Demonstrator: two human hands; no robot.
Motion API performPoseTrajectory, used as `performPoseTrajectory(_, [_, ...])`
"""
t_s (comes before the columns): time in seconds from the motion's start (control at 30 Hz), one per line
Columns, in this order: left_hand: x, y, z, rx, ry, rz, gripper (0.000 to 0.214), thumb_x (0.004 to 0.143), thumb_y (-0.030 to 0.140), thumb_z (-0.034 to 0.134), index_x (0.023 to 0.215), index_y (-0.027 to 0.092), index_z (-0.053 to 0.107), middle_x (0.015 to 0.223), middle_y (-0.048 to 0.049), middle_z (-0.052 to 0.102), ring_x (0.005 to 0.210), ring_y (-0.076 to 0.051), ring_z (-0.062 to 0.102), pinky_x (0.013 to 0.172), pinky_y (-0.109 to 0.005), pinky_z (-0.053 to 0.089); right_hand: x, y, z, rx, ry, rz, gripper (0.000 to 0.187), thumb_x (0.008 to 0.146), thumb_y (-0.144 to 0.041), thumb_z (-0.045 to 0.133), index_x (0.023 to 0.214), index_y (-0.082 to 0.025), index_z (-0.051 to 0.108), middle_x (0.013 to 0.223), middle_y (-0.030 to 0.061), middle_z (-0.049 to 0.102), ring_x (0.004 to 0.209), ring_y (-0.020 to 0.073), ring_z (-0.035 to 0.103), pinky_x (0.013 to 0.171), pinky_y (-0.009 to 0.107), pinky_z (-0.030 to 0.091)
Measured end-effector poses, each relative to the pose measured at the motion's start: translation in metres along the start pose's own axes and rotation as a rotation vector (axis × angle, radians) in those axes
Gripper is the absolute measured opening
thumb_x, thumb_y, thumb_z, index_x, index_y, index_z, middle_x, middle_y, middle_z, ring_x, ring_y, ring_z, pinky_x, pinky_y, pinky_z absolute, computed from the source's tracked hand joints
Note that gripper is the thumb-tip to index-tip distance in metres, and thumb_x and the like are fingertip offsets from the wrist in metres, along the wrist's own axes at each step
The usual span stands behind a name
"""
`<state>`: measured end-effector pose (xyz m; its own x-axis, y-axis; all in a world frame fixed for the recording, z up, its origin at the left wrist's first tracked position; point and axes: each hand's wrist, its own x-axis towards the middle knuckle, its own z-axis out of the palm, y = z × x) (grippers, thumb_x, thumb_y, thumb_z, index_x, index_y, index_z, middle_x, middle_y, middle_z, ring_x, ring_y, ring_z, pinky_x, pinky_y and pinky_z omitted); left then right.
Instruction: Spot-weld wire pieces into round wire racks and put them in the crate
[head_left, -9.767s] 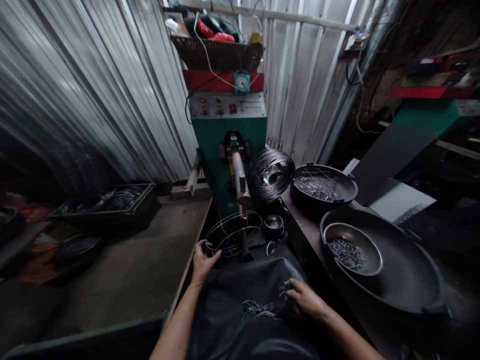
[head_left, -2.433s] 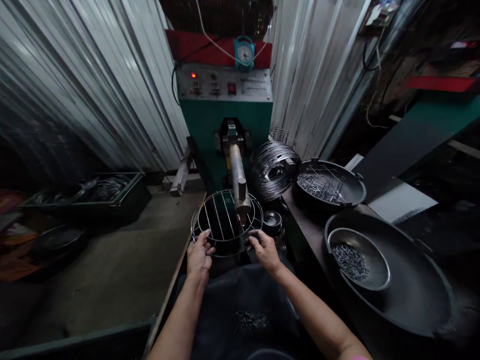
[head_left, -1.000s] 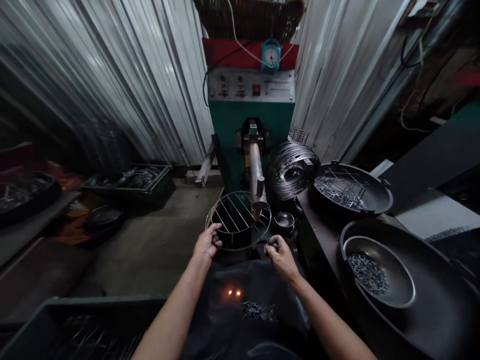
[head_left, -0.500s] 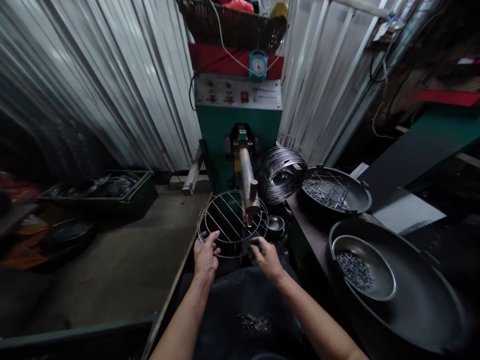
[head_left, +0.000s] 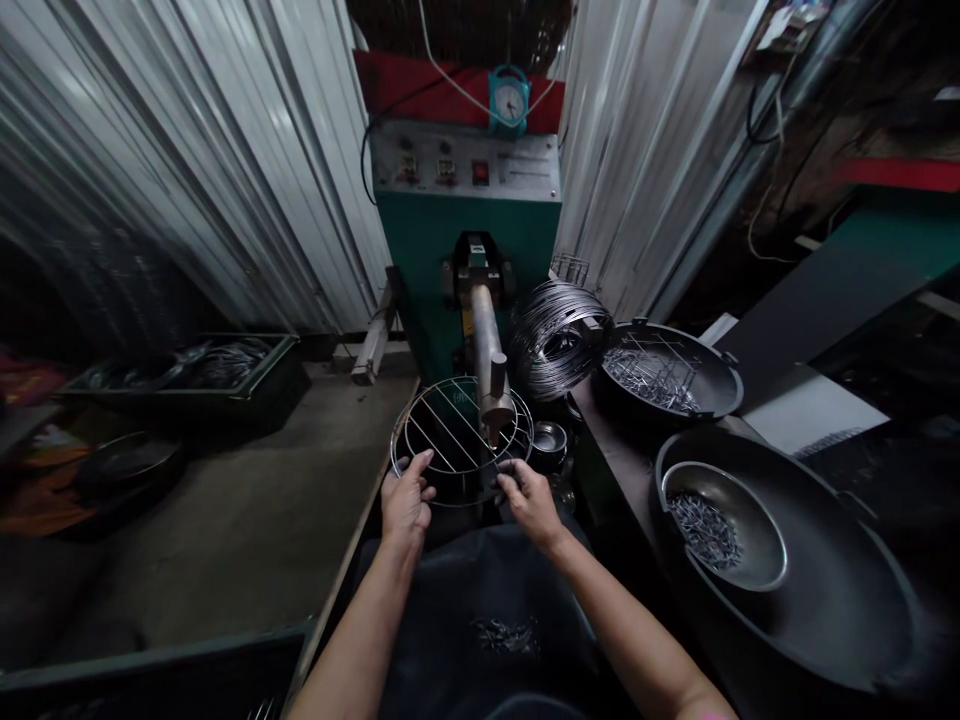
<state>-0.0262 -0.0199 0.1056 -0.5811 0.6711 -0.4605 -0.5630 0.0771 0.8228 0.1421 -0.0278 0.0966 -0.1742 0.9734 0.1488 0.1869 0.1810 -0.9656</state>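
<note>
Nothing legible, panel lettering [head_left: 523, 168] blurred

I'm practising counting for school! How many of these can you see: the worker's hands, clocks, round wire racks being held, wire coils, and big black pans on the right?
Hands: 2 (left hand, right hand)
Clock: 1
Round wire rack: 1
Wire coil: 1
Black pans: 2 (far pan, near pan)
Total: 7

Round barred wire rack [head_left: 448, 437], roughly level

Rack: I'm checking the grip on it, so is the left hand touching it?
Touching. The head view shows the left hand at the near left side of the rack, its thumb over the rim.
</note>
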Motion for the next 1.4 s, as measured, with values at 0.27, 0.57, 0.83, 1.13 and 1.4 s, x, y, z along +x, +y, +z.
performPoseTrajectory(0.27, [0.008,0.003,0.011,0.009,-0.017,0.019,0.053,0.037,0.029,0.077,0.078,0.018,0.046,0.054,0.0101,0.038,0.042,-0.002,0.027,0.036,-0.016,0.021,0.012,-0.002,-0.002,-0.028,0.031,-0.04,0.012,0.08,-0.026,0.046,0.085,-0.018,0.054,0.068,-0.0001,0.064,0.048,0.0101,0.056,0.049,0.021,0.044])
performPoseTrajectory(0.57, [0.012,0.004,0.014,0.001,-0.007,-0.003,0.05,0.036,0.026,0.078,0.073,0.017,0.044,0.056,0.008,0.043,0.043,-0.002,0.03,0.036,-0.017,0.019,0.01,0.002,-0.006,-0.016,0.081,-0.023,0.02,0.081,-0.032,0.048,0.09,-0.018,0.059,0.074,0.0015,0.065,0.049,0.0107,0.057,0.05,0.022,0.045])
performPoseTrajectory(0.83, [0.006,0.005,0.013,-0.087,-0.05,-0.02,0.053,0.039,0.032,0.08,0.068,0.02,0.037,0.049,0.0137,0.025,0.038,-0.001,0.019,0.034,-0.017,0.016,-0.046,0.045,-0.041,-0.023,0.089,0.202,0.036,0.077,-0.037,0.05,0.104,-0.015,0.06,0.063,-0.0017,0.057,0.047,0.01,0.05,0.049,0.023,0.043])
performPoseTrajectory(1.13, [-0.006,-0.001,0.008,-0.107,0.013,0.059,0.051,0.044,0.031,0.078,0.074,0.02,0.038,0.052,0.013,0.031,0.038,-0.001,0.023,0.036,-0.017,0.019,-0.018,0.016,-0.02,0.159,0.039,0.107,0.031,0.084,-0.038,0.044,0.101,-0.017,0.058,0.074,0.002,0.062,0.054,0.0104,0.054,0.052,0.023,0.046])
performPoseTrajectory(1.4, [-0.008,0.001,0.014,-0.108,0.0,0.004,0.05,0.044,0.031,0.079,0.069,0.02,0.037,0.05,0.0132,0.027,0.038,-0.001,0.021,0.036,-0.017,0.018,-0.081,0.099,-0.049,-0.643,0.018,0.164,0.034,0.08,-0.015,0.041,0.111,-0.01,0.055,0.08,0.013,0.067,0.075,0.023,0.065,0.072,0.035,0.049])
